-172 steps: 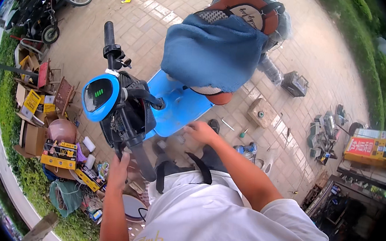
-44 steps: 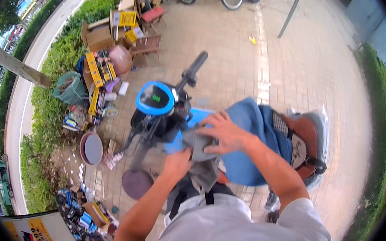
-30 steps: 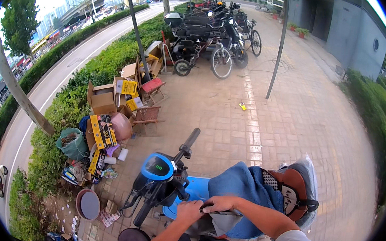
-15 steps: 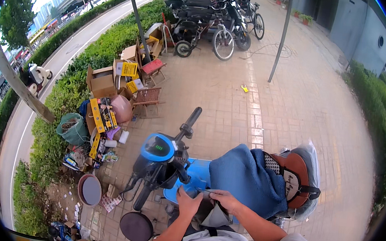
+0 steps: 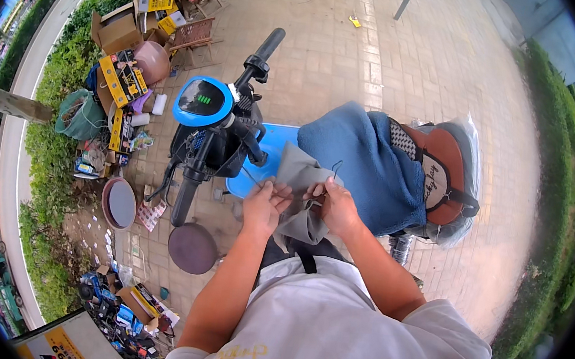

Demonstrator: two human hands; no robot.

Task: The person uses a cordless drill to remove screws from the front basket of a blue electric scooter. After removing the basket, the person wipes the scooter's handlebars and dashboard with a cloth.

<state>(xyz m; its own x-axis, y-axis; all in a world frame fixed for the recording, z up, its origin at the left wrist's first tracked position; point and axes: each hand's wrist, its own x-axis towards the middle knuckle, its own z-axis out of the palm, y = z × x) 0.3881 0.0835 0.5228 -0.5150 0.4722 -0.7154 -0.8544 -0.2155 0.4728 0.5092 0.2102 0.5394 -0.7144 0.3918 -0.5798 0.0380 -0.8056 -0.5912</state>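
Observation:
My left hand (image 5: pixel 265 205) pinches a thin dark cord (image 5: pixel 253 180) at the left edge of a crumpled grey cloth (image 5: pixel 299 163). My right hand (image 5: pixel 335 208) grips another thin cord at the cloth's right, its fingers curled. The cloth hangs at my waist over the blue footboard (image 5: pixel 271 150) of a scooter. The scooter's handlebar (image 5: pixel 189 191) and blue-rimmed display (image 5: pixel 201 102) are left of my hands. A blue blanket (image 5: pixel 365 166) covers much of the brown padded seat (image 5: pixel 438 201) to the right.
Cardboard boxes (image 5: pixel 115 31), folding stools (image 5: pixel 194 35), a green sack (image 5: pixel 79 114) and other clutter line the hedge on the left, beside a road. Two round objects (image 5: pixel 119 201) (image 5: pixel 192 246) lie on the paving. A pole (image 5: pixel 405 0) stands ahead; another hedge (image 5: pixel 550 115) runs along the right.
My hands came from the handlebar and footboard to the grey cloth. From together half a second ago, they have now spread apart with cords in them. The view has tipped down.

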